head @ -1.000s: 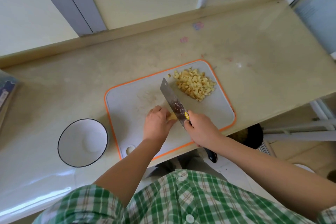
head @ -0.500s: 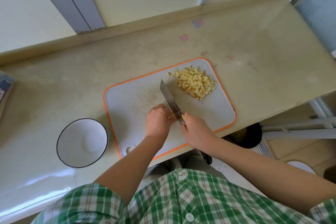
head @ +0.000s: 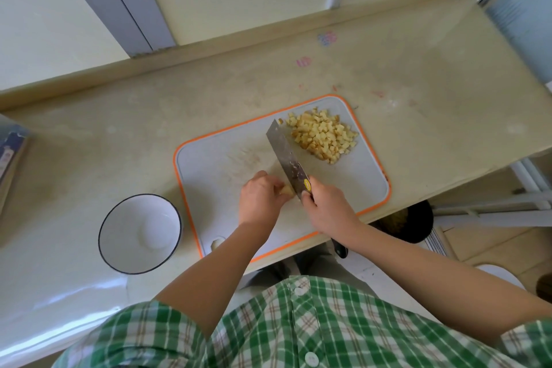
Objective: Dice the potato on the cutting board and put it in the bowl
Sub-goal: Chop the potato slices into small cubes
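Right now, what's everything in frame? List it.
cutting board: 1, white with orange rim, counter centre
diced potato: 1 pile, yellow, board's far right corner
potato piece: 1, yellow, under left fingers, beside blade
knife: 1, steel blade, black handle, over board
bowl: 1, white, dark rim, empty, left of board
counter: 1, beige
dark container: 1, black, below counter's right edge
shirt: 1, green plaid, frame bottom
left hand: 1, holds potato piece
right hand: 1, grips knife

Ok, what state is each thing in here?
Bowl: upright, empty.
Diced potato: heaped on cutting board's far right corner.
Potato piece: uncut, against the cleaver blade.
Cleaver: tip pointing away, over the board.
Left hand: holds the potato piece.
Right hand: grips the cleaver.
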`<state>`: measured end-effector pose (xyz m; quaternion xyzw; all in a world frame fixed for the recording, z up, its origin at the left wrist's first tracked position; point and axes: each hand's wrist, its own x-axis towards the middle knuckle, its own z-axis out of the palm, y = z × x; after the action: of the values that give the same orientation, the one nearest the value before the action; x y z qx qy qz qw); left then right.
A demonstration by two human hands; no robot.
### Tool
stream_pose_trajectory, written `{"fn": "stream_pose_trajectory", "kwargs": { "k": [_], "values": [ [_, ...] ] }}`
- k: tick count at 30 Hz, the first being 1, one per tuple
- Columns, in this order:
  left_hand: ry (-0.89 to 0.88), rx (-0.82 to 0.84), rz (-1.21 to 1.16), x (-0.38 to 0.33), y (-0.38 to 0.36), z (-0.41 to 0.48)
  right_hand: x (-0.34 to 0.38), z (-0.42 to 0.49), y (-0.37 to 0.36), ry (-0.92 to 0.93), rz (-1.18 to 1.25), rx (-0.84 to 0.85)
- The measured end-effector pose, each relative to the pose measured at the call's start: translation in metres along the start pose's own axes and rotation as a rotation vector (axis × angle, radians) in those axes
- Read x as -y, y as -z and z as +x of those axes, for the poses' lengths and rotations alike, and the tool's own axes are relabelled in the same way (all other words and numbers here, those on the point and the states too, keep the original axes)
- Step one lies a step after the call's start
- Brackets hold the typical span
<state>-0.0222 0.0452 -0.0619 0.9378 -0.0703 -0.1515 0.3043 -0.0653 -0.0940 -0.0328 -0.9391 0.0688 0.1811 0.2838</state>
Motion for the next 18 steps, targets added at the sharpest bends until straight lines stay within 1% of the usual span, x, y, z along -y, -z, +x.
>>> {"fn": "stream_pose_trajectory", "kwargs": {
  "k": [3,9,15,18],
  "values": [
    [0.023,-0.009,-0.036,0.004,0.003,-0.003,0.003,-0.002,0.012,0.002,0.028,0.029],
    [0.185,-0.023,-0.17,0.003,0.004,-0.009,0.008,-0.01,0.016,0.041,-0.048,0.074],
    [0.336,-0.014,-0.297,-0.004,-0.001,-0.004,0.009,-0.011,0.003,0.012,-0.075,0.051],
    [0.367,-0.009,-0.306,-0.005,-0.003,-0.002,0.01,-0.012,-0.001,-0.001,-0.075,0.051]
  ]
}}
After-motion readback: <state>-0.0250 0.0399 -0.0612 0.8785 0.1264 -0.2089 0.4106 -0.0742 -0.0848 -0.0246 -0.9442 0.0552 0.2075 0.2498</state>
